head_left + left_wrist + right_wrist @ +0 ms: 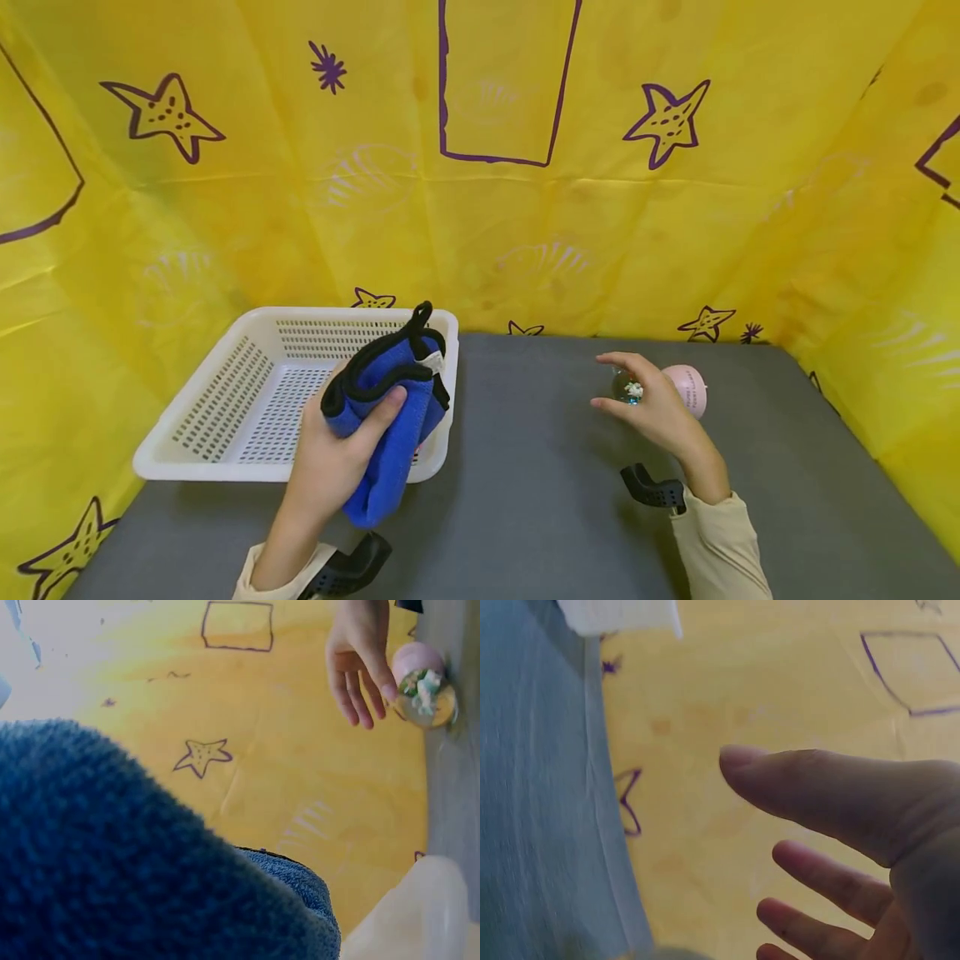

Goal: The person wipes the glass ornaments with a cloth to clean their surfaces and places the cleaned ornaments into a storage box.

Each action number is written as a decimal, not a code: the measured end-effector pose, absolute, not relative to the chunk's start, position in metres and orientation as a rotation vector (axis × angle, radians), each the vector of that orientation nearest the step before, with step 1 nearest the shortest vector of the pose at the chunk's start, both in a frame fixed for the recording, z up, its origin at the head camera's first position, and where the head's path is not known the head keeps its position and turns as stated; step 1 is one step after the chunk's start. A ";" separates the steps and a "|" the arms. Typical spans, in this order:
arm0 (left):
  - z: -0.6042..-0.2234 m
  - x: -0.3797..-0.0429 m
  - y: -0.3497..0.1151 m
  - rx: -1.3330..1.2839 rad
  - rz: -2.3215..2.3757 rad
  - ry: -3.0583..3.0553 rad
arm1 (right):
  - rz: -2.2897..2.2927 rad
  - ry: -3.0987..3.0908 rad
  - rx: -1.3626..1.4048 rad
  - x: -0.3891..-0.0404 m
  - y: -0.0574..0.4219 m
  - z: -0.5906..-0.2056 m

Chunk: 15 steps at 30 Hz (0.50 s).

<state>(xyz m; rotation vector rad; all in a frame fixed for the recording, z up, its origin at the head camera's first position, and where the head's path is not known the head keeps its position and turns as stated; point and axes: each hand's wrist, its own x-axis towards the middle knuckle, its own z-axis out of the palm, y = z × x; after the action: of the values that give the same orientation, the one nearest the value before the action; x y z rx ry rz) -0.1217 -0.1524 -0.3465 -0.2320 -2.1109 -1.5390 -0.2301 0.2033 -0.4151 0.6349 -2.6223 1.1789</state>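
Observation:
My left hand [337, 454] grips a folded blue cloth [393, 450] with black edging and a black hanging loop, its thumb pressed on the front. The cloth overlaps the right side of a white plastic basket [296, 472] in the head view, and its fuzzy surface fills much of the left wrist view. My right hand [660, 417] has its thumb and fingers spread apart, holding nothing. Just beyond it a clear globe [437, 711] with small flower-like pieces inside and a pink base [690, 390] lies on its side on the grey table; the hand partly covers it in the head view.
The perforated basket stands at the left of the grey table [525, 467], against a yellow curtain [495, 242] that rises behind and along both sides. A black wrist mount [652, 487] juts out by my right wrist, another [348, 567] by my left.

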 end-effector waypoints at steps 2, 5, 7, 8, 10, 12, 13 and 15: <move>-0.348 -0.123 -0.150 -0.277 -1.541 -2.100 | 1.146 -2.635 0.622 -0.230 0.210 -0.416; -0.351 -0.124 -0.146 -0.320 -1.575 -2.122 | 1.090 -2.648 0.614 -0.230 0.218 -0.417; -0.354 -0.124 -0.143 -0.328 -1.596 -2.169 | 1.073 -2.655 0.614 -0.231 0.224 -0.418; -0.355 -0.123 -0.141 -0.335 -1.616 -2.190 | 1.057 -2.653 0.606 -0.231 0.227 -0.418; -0.358 -0.123 -0.138 -0.375 -1.617 -2.216 | 1.054 -2.649 0.577 -0.232 0.234 -0.418; -0.361 -0.124 -0.134 -0.441 -1.620 -2.219 | 1.046 -2.644 0.528 -0.233 0.243 -0.418; -0.362 -0.125 -0.132 -0.481 -1.610 -2.215 | 1.036 -2.639 0.500 -0.233 0.249 -0.419; -0.364 -0.127 -0.129 -0.553 -1.591 -2.205 | 1.046 -2.644 0.438 -0.233 0.261 -0.423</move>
<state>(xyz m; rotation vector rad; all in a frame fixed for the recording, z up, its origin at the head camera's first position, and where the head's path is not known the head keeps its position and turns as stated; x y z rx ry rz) -0.1265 -0.1291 -0.3639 -0.5529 -2.2050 -1.5912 -0.2333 0.2609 -0.4225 0.4376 -2.6444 1.0462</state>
